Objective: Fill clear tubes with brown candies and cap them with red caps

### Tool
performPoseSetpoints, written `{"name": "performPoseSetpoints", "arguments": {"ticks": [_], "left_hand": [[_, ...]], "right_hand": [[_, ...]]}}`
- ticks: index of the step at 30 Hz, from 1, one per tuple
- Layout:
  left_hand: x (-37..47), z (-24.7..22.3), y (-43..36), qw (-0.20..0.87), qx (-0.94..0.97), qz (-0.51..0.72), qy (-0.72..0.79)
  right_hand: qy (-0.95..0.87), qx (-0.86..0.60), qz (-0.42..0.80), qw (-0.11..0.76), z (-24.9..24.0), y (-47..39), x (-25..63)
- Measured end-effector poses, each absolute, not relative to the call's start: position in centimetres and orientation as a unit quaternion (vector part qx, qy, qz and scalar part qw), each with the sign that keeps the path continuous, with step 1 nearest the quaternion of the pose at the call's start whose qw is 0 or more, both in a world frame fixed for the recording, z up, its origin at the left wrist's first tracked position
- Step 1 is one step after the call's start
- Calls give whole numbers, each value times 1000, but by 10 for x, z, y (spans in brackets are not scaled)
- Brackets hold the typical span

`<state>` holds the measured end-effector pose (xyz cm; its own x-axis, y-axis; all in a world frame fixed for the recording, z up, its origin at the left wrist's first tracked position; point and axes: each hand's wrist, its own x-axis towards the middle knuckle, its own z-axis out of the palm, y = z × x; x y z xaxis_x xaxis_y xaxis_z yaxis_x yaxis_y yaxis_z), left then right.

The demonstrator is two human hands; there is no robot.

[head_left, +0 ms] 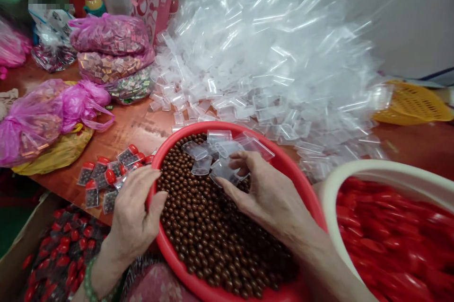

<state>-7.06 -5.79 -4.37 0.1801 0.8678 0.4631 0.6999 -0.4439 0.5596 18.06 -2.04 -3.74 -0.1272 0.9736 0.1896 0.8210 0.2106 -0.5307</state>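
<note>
A red basin (166, 150) holds many round brown balls (198, 217) that look like chocolate beads. Several clear plastic sleeves (201, 164) lie on top of them toward the far side. My right hand (264, 193) reaches over the basin, thumb and curled fingers around one clear sleeve (224, 172). At the basin's left rim is my left hand (136, 207), thumb and fingers apart, with nothing seen between them. Beyond it on the table, small filled clear packs (101, 168) with red caps lie in a loose group, partly hidden by the hand.
A big heap of clear sleeves (269, 70) stands behind the basin. On the right are a white tub (333, 188) of red caps (386, 226) and a yellow basket (414, 103). Pink bags (109, 34) sit at left; capped packs (67, 250) fill a box (24, 240) below.
</note>
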Motion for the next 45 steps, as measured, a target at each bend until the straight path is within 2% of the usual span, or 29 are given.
{"name": "performPoseSetpoints", "arguments": {"ticks": [6,11,14,19,23,27,32,38,45], "left_hand": [[-36,-36,-68,147,804,378,435],[-33,-42,-82,160,866,261,395],[-33,-43,-85,173,882,211,384],[-29,-42,-81,193,892,174,371],[-26,-41,-78,204,893,161,367],[-26,-42,-78,201,894,162,365],[-25,-43,-77,201,892,169,368],[-17,-40,-69,220,869,227,380],[-7,-37,-63,350,790,373,337]], "right_hand": [[-695,-610,241,295,-42,-47,187],[-698,-659,201,195,-54,-57,186],[-707,-659,216,137,-55,-53,186],[-682,-631,353,102,-47,-43,191],[-578,-647,481,126,-47,-37,192],[-424,-629,633,154,-52,-34,189],[-339,-580,725,151,-56,-34,186],[-293,-533,777,163,-54,-35,183],[-326,-496,782,192,-53,-43,179]]}}
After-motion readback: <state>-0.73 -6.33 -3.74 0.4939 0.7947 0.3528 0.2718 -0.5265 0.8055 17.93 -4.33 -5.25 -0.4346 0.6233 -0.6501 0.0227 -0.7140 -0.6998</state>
